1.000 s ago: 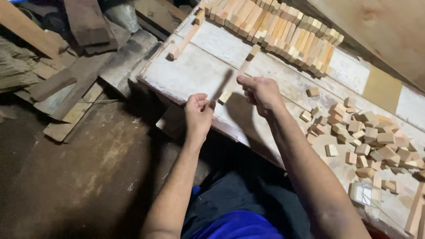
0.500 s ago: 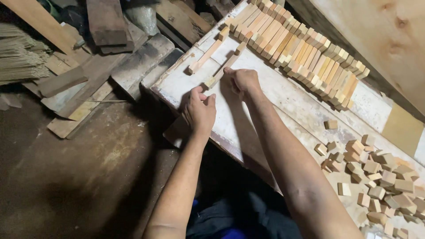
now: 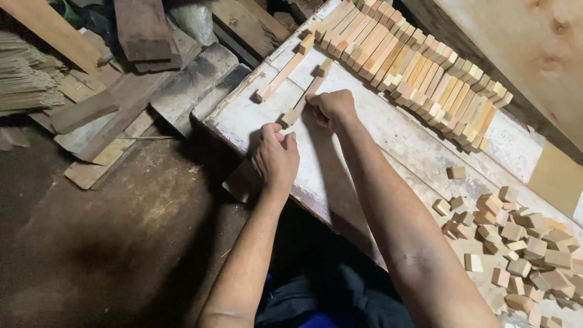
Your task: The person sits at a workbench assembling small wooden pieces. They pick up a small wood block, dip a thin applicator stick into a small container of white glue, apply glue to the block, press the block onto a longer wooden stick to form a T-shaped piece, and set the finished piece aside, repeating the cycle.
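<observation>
Since the earlier frame both hands had slid further up the counter (image 3: 388,130), toward the far rows, w/ the stick going along. Right hand (image 3: 331,108) had its fingers (image 3: 317,104) curled shut around the mid part of a slim wooden stick (image 3: 299,107); left hand (image 3: 276,159) sat just below the stick's near end, fingers (image 3: 290,142) loosely bent, and I couldn't tell if they actually pinched that squared end or only touched it. Stick lay diagonal on the white board, near its left edge. Risk, as I judged it: the grip was one-sided, so the stick could pivot, skid off the edge to the floor (image 3: 115,243), or knock the second stick (image 3: 280,77) lying just beside. Raw sawn edges could mean splinters. Materials: pale unfinished softwood, square-section, matte; counter surface chalky white, scuffed, paint worn at the edges. Beyond, long sticks in a tight row (image 3: 419,73), angled, ends stepped. Near right, a loose heap of small cut blocks (image 3: 516,243), roughly cubic. Left side: dark scrap planks (image 3: 143,30), dusty, rough.
</observation>
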